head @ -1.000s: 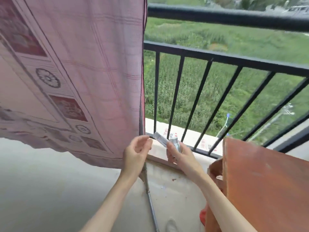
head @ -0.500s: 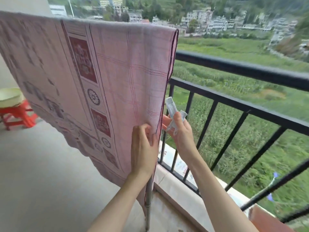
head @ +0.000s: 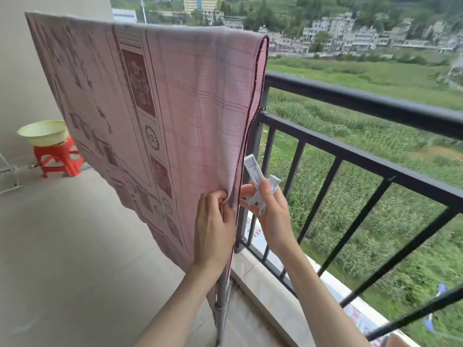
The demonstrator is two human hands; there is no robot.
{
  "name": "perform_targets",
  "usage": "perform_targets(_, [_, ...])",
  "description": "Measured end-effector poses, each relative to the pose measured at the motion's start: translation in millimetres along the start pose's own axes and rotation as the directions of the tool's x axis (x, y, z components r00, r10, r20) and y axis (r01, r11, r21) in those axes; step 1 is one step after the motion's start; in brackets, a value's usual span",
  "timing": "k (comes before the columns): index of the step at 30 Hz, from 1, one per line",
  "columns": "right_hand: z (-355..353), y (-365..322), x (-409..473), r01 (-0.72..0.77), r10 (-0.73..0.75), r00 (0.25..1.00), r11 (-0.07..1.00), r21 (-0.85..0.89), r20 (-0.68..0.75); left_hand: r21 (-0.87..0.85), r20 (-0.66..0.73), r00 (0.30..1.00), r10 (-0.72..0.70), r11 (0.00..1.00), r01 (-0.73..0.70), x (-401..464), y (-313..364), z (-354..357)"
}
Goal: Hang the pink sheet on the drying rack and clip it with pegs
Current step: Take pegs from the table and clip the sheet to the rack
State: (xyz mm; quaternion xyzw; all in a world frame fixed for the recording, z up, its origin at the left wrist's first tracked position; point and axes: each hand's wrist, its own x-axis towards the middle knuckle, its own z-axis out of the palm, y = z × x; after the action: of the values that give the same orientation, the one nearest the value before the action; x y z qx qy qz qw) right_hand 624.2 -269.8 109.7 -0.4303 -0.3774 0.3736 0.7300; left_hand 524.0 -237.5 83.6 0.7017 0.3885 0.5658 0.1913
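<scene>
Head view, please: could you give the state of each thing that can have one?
pink sheet: draped over the rack, unclipped
peg: held, not yet on the sheet
left hand: pinching the sheet's edge
right hand: gripping the peg
basin: upright on red stool

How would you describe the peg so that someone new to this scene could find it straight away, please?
Start at the pink sheet draped over the drying rack beside the black balcony railing. Follow its right-hand edge down to where the left hand pinches the fabric. Just right of that, the right hand holds the peg: a pale plastic clip, the only white object between sheet and railing.
</scene>
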Motion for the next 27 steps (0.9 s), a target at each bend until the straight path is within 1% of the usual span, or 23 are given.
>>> perform_targets(4, [-1, 3, 1, -0.014, 0.014, 1.0, 1.0, 0.007, -0.001, 0.005, -0.014, 1.0, 0.02, 1.0, -0.02, -4, 7, 6])
perform_targets(8, [-4, 3, 2, -0.023, 0.022, 1.0, 0.999, 0.025, 0.019, -0.02, 0.014, 1.0, 0.01, 1.0, -0.01, -9, 9, 8])
perform_targets(13, [-3, 1, 4, -0.014, 0.015, 1.0, 0.998, -0.055, 0.001, -0.014, 0.033, 0.999, -0.038, 0.999, 0.039, -13, 12, 17])
perform_targets(19, [-6, -3, 6, 0.008, -0.006, 1.0, 0.989, -0.146, 0.015, 0.037, -0.059, 0.998, -0.033, 0.999, 0.035, -10, 12, 24])
perform_targets(23, [-15, -2, -5, 0.052, -0.066, 0.997, 0.963, -0.263, -0.046, 0.0, -0.031, 0.999, -0.04, 0.999, 0.04, -13, 7, 18])
perform_targets(27, [-37, 3, -21, -0.021, -0.024, 0.991, 0.947, -0.321, -0.135, 0.014, -0.018, 1.0, -0.008, 1.0, 0.008, -14, 4, 15])
